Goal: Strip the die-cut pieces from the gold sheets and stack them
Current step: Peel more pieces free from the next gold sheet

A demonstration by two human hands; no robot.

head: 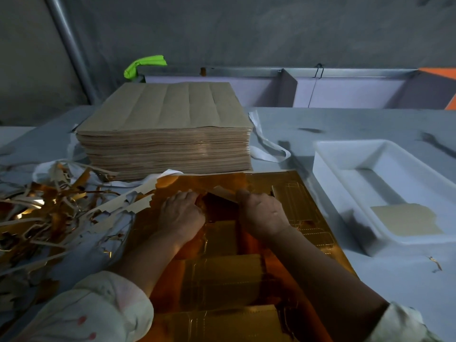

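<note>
A gold die-cut sheet (291, 193) lies flat on the table before me, its cut outlines visible. Both hands sit at its far middle. My left hand (181, 214) has its fingers curled into the sheet's torn edge. My right hand (262, 213) grips a folded-up gold piece (223, 193) whose tan back shows between the hands. A tall stack of tan-backed sheets (165, 129) stands just behind. A white tray (345, 154) at the right holds a cream-coloured stripped piece (404, 218).
A heap of gold and tan waste strips (49, 206) covers the table at the left. White strapping (266, 146) trails beside the stack. A metal pole (71, 48) and a bright green object (145, 64) stand behind. Small gold scraps (435, 264) lie at the right.
</note>
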